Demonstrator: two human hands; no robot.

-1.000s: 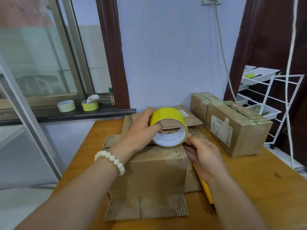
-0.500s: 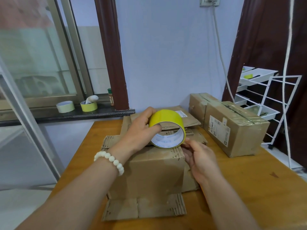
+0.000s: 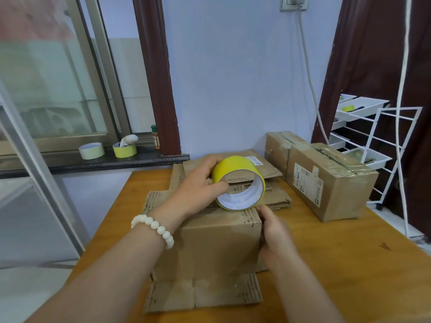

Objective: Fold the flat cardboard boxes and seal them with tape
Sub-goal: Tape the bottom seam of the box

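Observation:
A folded brown cardboard box (image 3: 210, 248) stands on the wooden table (image 3: 349, 264) in front of me, with its flaps spread flat at the near and far sides. My left hand (image 3: 198, 185) grips a roll of yellow tape (image 3: 238, 180) on the box's top far edge, thumb inside the core. My right hand (image 3: 275, 231) lies against the box's right side near the top corner, just below the roll; whether it pinches a tape end I cannot tell. Flat cardboard boxes (image 3: 268, 171) lie stacked behind.
Two sealed boxes (image 3: 326, 178) stand at the table's right rear. A white wire rack (image 3: 384, 141) with trays is beyond the right edge. Two more tape rolls (image 3: 107, 149) sit on the dark window ledge at left. A wall cable hangs behind.
My right hand slid from the box's top right corner down onto its right side. The tape roll and left hand stayed in place on top.

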